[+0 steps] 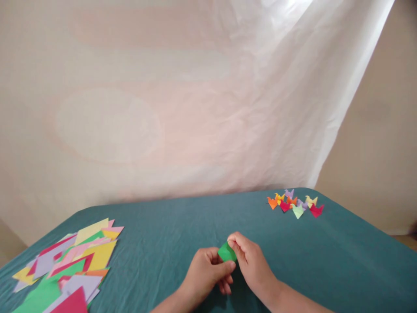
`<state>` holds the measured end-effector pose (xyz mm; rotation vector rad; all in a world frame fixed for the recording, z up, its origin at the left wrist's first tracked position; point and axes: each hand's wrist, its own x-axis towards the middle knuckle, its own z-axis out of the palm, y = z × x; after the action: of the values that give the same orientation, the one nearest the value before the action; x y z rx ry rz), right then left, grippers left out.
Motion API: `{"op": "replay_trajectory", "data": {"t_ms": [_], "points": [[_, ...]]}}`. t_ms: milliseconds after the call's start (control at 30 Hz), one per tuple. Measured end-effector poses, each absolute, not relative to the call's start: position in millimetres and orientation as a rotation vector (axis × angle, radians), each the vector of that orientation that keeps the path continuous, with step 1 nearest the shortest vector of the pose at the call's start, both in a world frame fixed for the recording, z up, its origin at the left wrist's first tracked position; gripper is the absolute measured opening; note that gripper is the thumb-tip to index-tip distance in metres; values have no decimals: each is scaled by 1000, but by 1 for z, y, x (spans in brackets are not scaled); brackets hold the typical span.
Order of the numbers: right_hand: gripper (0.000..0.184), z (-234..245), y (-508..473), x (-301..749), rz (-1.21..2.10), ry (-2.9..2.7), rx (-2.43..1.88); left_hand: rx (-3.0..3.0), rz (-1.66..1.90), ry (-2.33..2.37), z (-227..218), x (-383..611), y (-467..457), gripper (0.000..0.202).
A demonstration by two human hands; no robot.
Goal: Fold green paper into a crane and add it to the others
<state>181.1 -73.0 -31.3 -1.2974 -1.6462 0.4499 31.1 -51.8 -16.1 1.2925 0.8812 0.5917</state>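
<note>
A small folded piece of green paper point(226, 252) is held up between both hands, just above the dark green tablecloth. My left hand point(208, 269) grips its lower left side, with the thumb across the front and the other fingers curled behind. At the paper's upper right edge, my right hand point(252, 263) pinches it between thumb and forefinger. The fingers cover part of the paper, so its full shape is hidden.
Loose coloured paper sheets point(71, 261) lie in an overlapping pile at the left. Several small folded paper birds point(297, 211) sit grouped at the far right of the tablecloth point(163, 234). A pale sheet point(195, 108) hangs behind the table.
</note>
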Motion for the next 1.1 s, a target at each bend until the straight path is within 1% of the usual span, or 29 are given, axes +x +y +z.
{"op": "replay_trajectory", "data": {"t_ms": [167,300,467,600,800,933,1033,1100], "points": [[27,-26,-77,183,481,-1688,-1263,1342,625,793,-15,23,-45,26],[23,-25,-79,181,550,-1737,-1214,1372,663,853,-13,23,-44,22],[12,-27,-78,182,537,-1711,-1230,1426,715,968,-14,26,-46,21],[23,-27,-78,183,518,-1755,-1217,1381,645,935,-18,28,-47,20],[27,-25,-75,185,555,-1747,-1225,1295,511,826,-19,29,-50,29],[18,-24,-69,188,684,-1583,-1328,1263,626,879,-18,29,-49,32],[20,-25,-65,192,851,-1500,-1322,1231,719,907,-19,29,-46,33],[24,-27,-63,194,939,-1481,-1307,1240,724,912,-21,29,-45,33]]}}
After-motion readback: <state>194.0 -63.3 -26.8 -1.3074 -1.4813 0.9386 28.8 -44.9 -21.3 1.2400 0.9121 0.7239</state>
